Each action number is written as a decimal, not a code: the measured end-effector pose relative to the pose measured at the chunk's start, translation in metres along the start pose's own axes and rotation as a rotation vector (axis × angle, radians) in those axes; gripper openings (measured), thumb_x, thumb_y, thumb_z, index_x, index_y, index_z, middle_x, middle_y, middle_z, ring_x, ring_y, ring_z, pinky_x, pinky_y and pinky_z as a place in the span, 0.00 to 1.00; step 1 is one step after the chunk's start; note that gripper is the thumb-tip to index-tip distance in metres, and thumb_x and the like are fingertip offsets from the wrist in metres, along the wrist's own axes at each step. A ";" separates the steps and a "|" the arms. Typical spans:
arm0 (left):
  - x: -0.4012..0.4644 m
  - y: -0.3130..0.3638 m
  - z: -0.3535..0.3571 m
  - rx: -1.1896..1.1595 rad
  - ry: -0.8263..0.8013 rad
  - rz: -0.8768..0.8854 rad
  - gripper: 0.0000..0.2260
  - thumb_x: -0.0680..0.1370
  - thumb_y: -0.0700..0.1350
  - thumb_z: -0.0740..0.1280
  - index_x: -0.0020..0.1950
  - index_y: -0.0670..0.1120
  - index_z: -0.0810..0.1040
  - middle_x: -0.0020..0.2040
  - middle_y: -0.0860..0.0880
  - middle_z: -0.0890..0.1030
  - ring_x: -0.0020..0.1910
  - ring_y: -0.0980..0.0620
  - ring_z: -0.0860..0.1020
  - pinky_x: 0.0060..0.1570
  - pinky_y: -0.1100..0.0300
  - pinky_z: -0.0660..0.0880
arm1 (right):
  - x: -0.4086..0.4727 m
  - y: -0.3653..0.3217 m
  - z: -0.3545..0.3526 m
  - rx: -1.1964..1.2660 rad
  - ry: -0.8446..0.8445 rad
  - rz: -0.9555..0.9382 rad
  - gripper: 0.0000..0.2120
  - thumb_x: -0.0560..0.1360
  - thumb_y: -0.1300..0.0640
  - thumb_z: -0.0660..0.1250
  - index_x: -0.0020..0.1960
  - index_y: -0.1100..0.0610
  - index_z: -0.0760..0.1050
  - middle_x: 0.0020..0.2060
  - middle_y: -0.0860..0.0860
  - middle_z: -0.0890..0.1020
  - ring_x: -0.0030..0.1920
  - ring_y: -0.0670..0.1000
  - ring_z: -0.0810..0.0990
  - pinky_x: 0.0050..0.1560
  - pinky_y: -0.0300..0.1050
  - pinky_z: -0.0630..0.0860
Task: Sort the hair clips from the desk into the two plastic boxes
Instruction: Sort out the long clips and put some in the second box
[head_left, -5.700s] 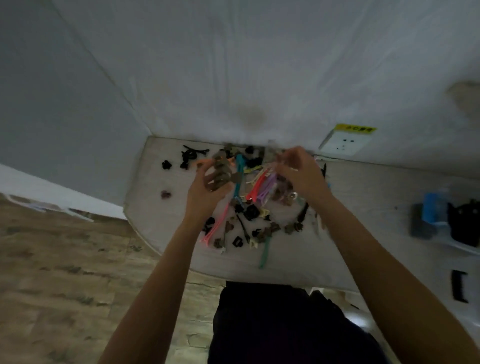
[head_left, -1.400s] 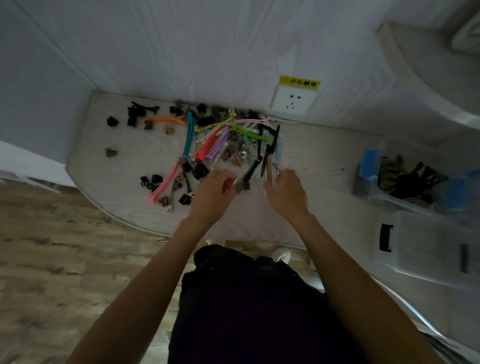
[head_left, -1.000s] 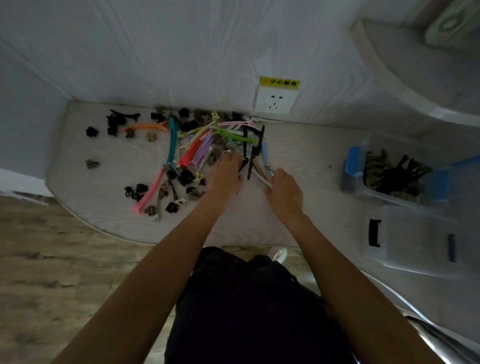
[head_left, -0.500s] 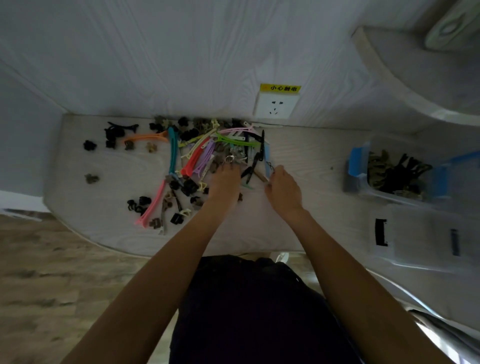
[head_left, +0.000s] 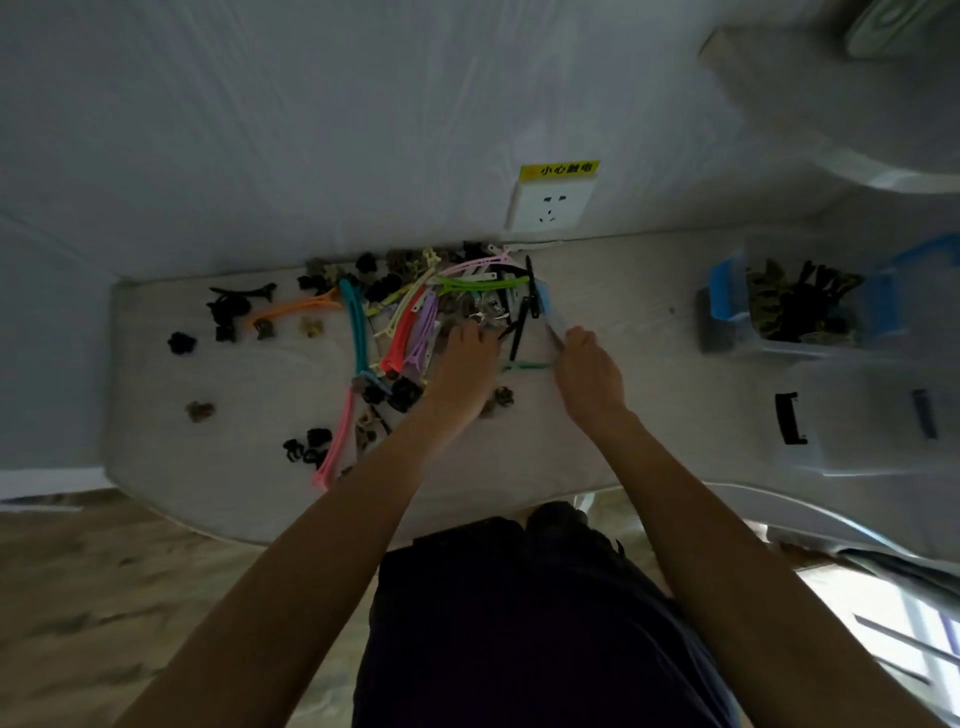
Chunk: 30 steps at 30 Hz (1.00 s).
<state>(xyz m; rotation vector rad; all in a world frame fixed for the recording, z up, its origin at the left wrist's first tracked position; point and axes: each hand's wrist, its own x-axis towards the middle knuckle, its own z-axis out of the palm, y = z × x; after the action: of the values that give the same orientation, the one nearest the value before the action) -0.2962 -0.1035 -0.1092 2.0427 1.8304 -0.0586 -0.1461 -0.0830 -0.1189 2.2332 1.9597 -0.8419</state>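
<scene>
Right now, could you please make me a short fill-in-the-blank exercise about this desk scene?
1. The long clip lying beside the small black claw clips at the desk's front left is ____.
2. The sign above the wall socket is ____.
3. The box with blue latches stands on the ____ side of the desk.

Missing words: pink; yellow; right

I read one sign only: a yellow label (head_left: 559, 170) with red characters 小心触电. It sits atop the white wall socket (head_left: 549, 206).
</scene>
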 end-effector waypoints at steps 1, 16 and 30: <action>0.000 -0.003 -0.002 -0.020 0.022 0.022 0.14 0.81 0.37 0.55 0.67 0.38 0.65 0.65 0.38 0.68 0.65 0.40 0.66 0.61 0.52 0.68 | -0.005 0.000 -0.002 0.017 -0.016 0.050 0.14 0.60 0.62 0.78 0.38 0.63 0.75 0.29 0.54 0.79 0.22 0.48 0.76 0.20 0.36 0.69; -0.005 0.069 -0.027 -0.323 0.101 0.341 0.10 0.81 0.45 0.55 0.57 0.42 0.69 0.28 0.54 0.65 0.22 0.55 0.63 0.22 0.59 0.57 | -0.078 0.104 -0.080 0.489 0.301 0.086 0.09 0.80 0.58 0.54 0.45 0.59 0.70 0.35 0.53 0.75 0.35 0.52 0.72 0.38 0.45 0.66; 0.017 0.288 0.009 -0.404 0.070 0.470 0.10 0.80 0.42 0.58 0.59 0.41 0.72 0.49 0.42 0.79 0.45 0.45 0.77 0.40 0.60 0.65 | -0.051 0.297 -0.133 -0.240 0.148 -0.140 0.13 0.80 0.60 0.55 0.61 0.62 0.72 0.53 0.63 0.76 0.55 0.62 0.73 0.52 0.53 0.71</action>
<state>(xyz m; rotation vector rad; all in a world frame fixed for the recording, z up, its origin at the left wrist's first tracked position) -0.0146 -0.1097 -0.0474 2.1265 1.2238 0.4762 0.1766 -0.1356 -0.0751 2.0947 2.1709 -0.4328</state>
